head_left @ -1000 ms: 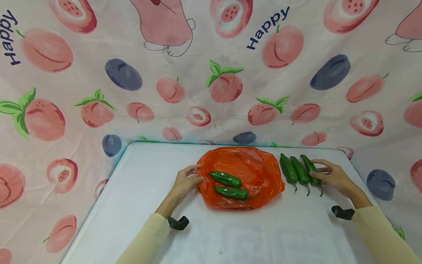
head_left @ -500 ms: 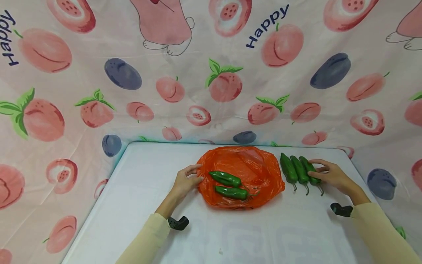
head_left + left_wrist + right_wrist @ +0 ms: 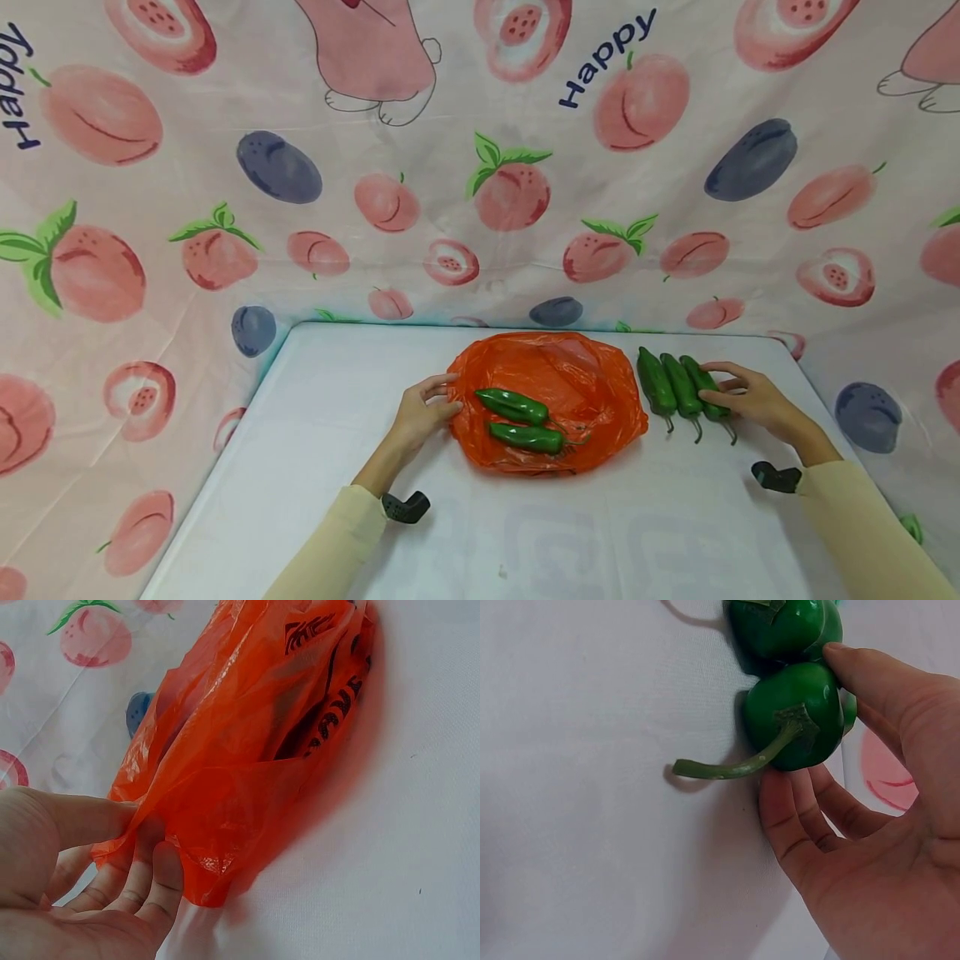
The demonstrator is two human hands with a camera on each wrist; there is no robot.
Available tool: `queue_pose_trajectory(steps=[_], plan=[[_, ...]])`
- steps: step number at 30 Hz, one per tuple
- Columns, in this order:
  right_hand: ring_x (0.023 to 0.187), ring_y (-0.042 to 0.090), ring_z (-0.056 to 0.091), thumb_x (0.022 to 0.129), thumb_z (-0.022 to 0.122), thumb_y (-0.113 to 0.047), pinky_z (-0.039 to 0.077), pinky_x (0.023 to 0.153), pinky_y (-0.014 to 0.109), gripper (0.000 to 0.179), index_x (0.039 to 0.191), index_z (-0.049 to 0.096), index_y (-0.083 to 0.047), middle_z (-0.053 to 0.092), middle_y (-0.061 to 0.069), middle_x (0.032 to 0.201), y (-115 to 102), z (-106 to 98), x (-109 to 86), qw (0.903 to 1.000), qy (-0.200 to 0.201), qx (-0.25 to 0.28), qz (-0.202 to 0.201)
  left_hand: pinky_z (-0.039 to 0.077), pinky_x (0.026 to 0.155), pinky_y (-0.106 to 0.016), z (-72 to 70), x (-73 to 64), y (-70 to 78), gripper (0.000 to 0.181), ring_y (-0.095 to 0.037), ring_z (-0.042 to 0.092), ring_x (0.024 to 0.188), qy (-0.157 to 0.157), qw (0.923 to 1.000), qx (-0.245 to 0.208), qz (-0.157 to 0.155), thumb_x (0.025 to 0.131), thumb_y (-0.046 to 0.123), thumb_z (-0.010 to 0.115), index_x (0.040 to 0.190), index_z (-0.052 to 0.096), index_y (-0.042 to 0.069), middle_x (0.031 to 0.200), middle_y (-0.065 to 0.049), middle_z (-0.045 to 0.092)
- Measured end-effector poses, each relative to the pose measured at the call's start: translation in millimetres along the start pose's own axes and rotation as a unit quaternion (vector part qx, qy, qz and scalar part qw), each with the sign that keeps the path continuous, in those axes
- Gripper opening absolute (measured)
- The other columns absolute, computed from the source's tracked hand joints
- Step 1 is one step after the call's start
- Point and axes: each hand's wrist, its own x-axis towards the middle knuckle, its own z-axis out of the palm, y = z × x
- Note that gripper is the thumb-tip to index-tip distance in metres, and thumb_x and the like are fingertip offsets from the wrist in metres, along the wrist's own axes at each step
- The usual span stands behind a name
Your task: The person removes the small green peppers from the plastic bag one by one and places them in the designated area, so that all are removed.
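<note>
My left hand pinches the left rim of an orange-red plastic bag, thumb on one side and fingers on the other in the left wrist view. Two glossy green peppers lie on the bag's sunken middle, stems to the right. To the right of the bag, three more green peppers lie side by side, stems toward me. My right hand grips the rightmost pepper, with the thumb over its near side and the other fingers round the far side. In the right wrist view its curved stem points left over the cloth.
The bag and peppers are on a white-covered table, near its back edge. Behind and at both sides hangs a fruit-print curtain. A black wrist device sits at the left cuff, and a matching device at the right.
My right hand has shifted the rightmost pepper slightly left, its tip closer to the middle pepper. The left hand and the bag stay in place.
</note>
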Motion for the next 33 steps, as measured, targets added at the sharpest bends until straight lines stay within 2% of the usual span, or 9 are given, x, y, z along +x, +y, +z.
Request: queue_pose_trajectory(steps=[9, 15, 22, 33], plan=[[0.128, 0.057, 0.042, 0.096, 0.069, -0.050, 0.050, 0.096, 0.065, 0.081, 0.155, 0.038, -0.006, 0.042, 0.040, 0.142, -1.3, -1.4, -0.2, 1.0000, -0.002, -0.003, 0.000, 0.060, 0.075, -0.030, -0.4, 1.0, 0.6, 0.047, -0.021, 0.066, 0.085, 0.002, 1.0000, 0.002, 0.003, 0.093, -0.001, 0.070, 0.138, 0.064, 0.011, 0.121, -0.017, 0.060], [0.126, 0.057, 0.044, 0.096, 0.070, -0.045, 0.054, 0.091, 0.060, 0.077, 0.154, 0.040, -0.004, 0.043, 0.041, 0.140, -2.3, -3.9, -0.6, 0.9999, -0.008, -0.006, -0.009, 0.060, 0.073, -0.030, -2.2, 2.1, -2.3, 0.047, -0.019, 0.066, 0.082, -0.001, 1.0000, 0.000, 0.007, 0.093, 0.000, 0.070, 0.138, 0.063, 0.007, 0.120, -0.019, 0.061], [0.123, 0.056, 0.048, 0.098, 0.069, -0.041, 0.059, 0.085, 0.051, 0.074, 0.154, 0.039, -0.002, 0.043, 0.041, 0.140, -5.7, -7.2, -2.7, 0.9994, -0.025, -0.014, -0.022, 0.060, 0.071, -0.028, -2.5, 2.6, -3.5, 0.046, -0.020, 0.067, 0.081, -0.001, 1.0000, -0.003, 0.003, 0.092, -0.001, 0.071, 0.136, 0.064, 0.008, 0.118, -0.016, 0.061], [0.117, 0.055, 0.056, 0.099, 0.070, -0.034, 0.060, 0.082, 0.051, 0.069, 0.150, 0.041, 0.000, 0.052, 0.042, 0.133, -12.0, -15.1, -7.9, 0.9955, -0.034, -0.072, -0.053, 0.060, 0.072, -0.030, -2.4, 1.2, -0.2, 0.046, -0.021, 0.067, 0.082, -0.001, 1.0000, 0.003, -0.005, 0.092, 0.000, 0.072, 0.136, 0.065, 0.010, 0.119, -0.016, 0.062]])
